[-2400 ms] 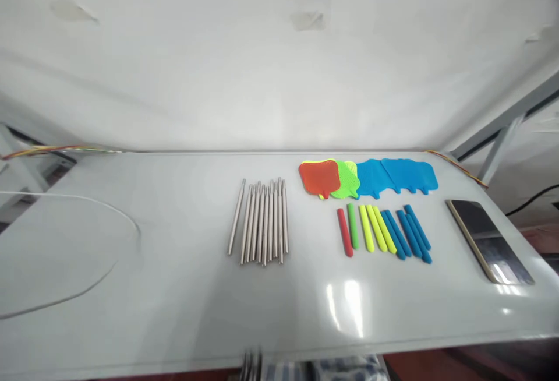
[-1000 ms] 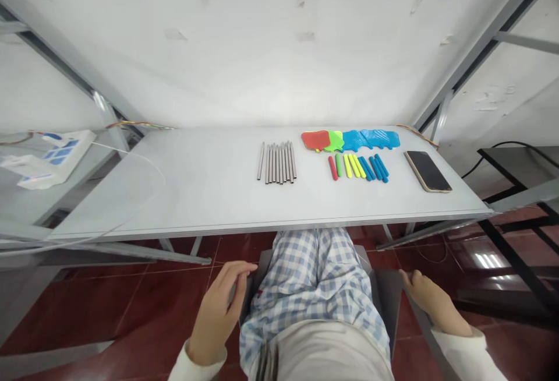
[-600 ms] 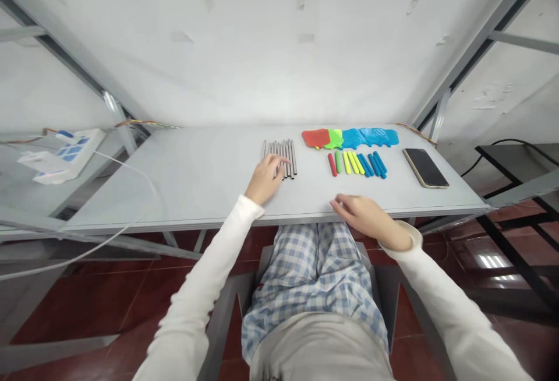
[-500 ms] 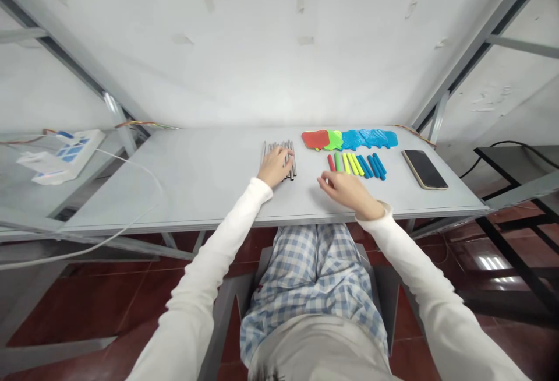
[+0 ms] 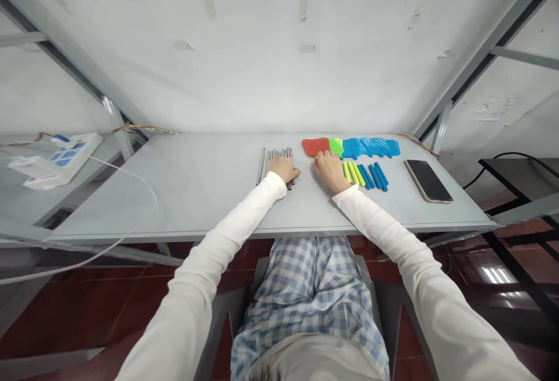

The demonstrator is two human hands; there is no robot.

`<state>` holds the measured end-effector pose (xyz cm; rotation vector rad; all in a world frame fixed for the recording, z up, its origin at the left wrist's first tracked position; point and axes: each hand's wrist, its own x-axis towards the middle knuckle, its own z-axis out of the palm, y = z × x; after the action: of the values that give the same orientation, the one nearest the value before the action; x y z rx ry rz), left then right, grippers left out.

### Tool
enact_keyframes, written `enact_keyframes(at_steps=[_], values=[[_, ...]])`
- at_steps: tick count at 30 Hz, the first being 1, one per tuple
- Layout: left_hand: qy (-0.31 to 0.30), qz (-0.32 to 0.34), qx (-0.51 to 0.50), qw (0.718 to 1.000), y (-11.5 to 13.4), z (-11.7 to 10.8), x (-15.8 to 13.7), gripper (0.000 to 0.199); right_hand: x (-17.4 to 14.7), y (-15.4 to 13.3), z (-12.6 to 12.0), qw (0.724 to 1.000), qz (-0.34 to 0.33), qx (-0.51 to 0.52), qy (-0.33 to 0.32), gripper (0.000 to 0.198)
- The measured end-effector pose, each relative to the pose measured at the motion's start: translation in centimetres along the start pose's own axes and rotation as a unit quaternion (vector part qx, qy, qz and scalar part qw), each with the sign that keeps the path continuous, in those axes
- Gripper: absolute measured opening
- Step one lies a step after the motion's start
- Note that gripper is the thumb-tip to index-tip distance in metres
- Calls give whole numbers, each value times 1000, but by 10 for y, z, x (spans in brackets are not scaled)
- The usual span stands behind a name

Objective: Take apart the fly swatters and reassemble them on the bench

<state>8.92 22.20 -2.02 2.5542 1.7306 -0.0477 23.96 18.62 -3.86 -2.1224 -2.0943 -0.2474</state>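
Observation:
Several slim metal rods [image 5: 263,166] lie on the grey table, lined up roughly side by side. My left hand [image 5: 283,168] rests over the middle of them, fingers laid across the rods and thumb spread to the right. My right hand [image 5: 331,172] is on the table just below a red flat piece [image 5: 315,147], its fingers bent and close together. Its fingertips are partly hidden, and it covers the spot where a red and a green stick lay. Yellow sticks [image 5: 353,172] and blue sticks [image 5: 378,176] lie to its right.
A green flat piece [image 5: 336,146] and blue textured pieces [image 5: 371,147] continue the row from the red one. A phone [image 5: 428,180] lies at the table's right. At the left, a white power strip [image 5: 65,159] has a cable [image 5: 148,186] running over the table's edge.
My right hand has moved forward and slightly left, over the red and green sticks, which are now hidden. My left hand has shifted right and flattened onto the rods.

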Motion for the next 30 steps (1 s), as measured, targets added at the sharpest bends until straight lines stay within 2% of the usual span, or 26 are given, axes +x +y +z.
enact_keyframes(at_steps=[3, 8, 11, 15, 20, 24, 30], values=[[19, 5, 11, 1000, 6, 1, 4, 34, -3, 4, 3, 999, -41, -1, -13, 37], [88, -41, -18, 995, 16, 13, 17, 43, -4, 5, 2, 995, -94, -8, -24, 37], [81, -57, -50, 994, 15, 19, 23, 43, -6, 8, 2, 993, -113, -11, -15, 39], [83, -60, -77, 992, 2, 23, 23, 41, -9, 13, 1, 992, -128, -11, -15, 39], [93, -70, -83, 990, -29, 26, 18, 36, -10, 20, -2, 992, -125, -27, -16, 38], [96, -57, -80, 990, -52, 25, 18, 30, -13, 27, -10, 995, -88, -36, -23, 33], [106, -61, -104, 987, -58, 22, 18, 23, -18, 37, -20, 997, -35, -50, -57, 38]])
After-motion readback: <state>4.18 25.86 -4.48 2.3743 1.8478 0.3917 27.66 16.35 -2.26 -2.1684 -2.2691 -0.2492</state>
